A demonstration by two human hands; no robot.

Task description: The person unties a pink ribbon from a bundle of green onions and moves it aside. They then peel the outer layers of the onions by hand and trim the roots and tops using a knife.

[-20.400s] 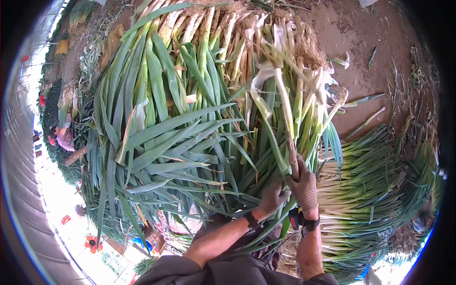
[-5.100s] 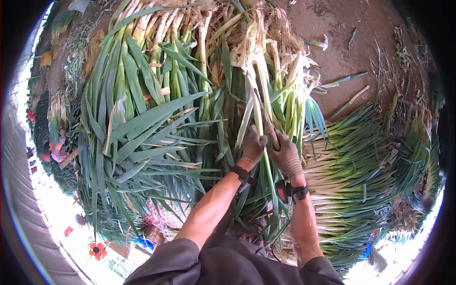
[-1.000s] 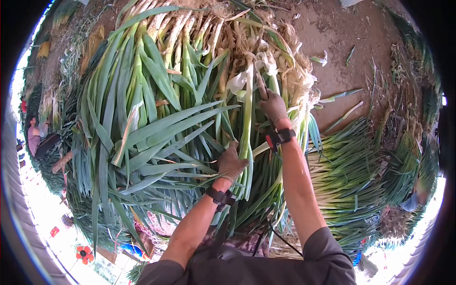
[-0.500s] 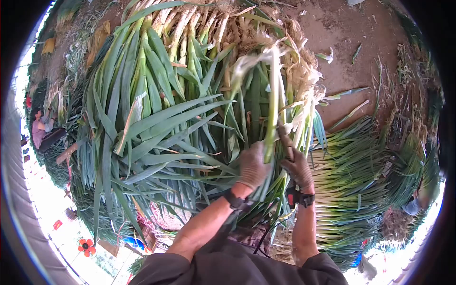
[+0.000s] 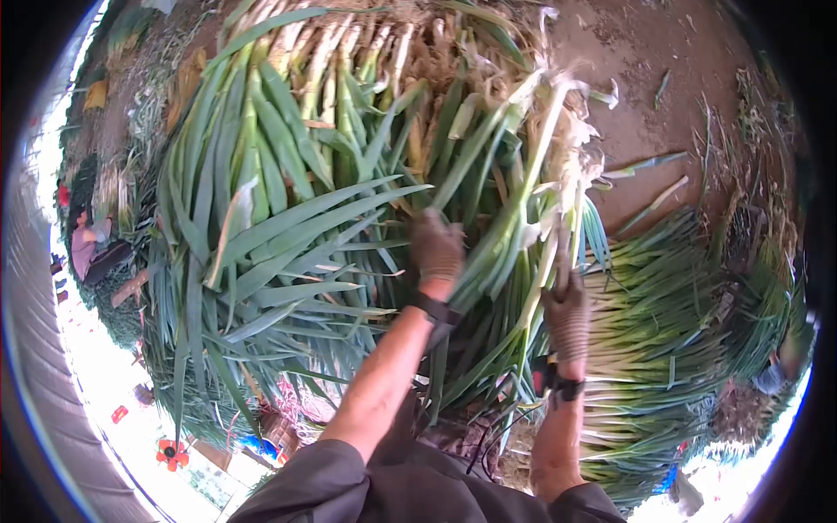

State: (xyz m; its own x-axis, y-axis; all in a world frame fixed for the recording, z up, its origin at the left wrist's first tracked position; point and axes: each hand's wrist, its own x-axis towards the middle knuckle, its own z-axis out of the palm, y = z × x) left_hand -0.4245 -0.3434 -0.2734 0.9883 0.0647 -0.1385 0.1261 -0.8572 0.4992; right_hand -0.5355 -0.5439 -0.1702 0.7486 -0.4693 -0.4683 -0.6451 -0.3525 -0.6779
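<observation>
My left hand [image 5: 437,251], in a brown glove, is over the long green leaves left of centre. A green onion stalk [image 5: 488,146] runs from near its fingertips up to the right; motion blur hides whether the fingers grip it. My gloved right hand [image 5: 567,321] is closed around a narrow brown stick-like tool [image 5: 563,248] pointing away from me; its tip is lost among pale stalks. Beside it lies a green onion [image 5: 542,144] with a whitish stem, slanting across other stalks. Both wrists wear dark bands.
A large heap of green onions [image 5: 253,157] with broad leaves fills the left and middle. Cleaned green onions [image 5: 645,349] lie in a dense row at right. Dry peelings [image 5: 571,139] and bare soil [image 5: 636,44] are behind. Another person [image 5: 91,248] sits far left.
My left hand has moved left and away from me, off the pale stalk it held upright. That stalk now lies to the right. My right hand has shifted slightly right with the tool.
</observation>
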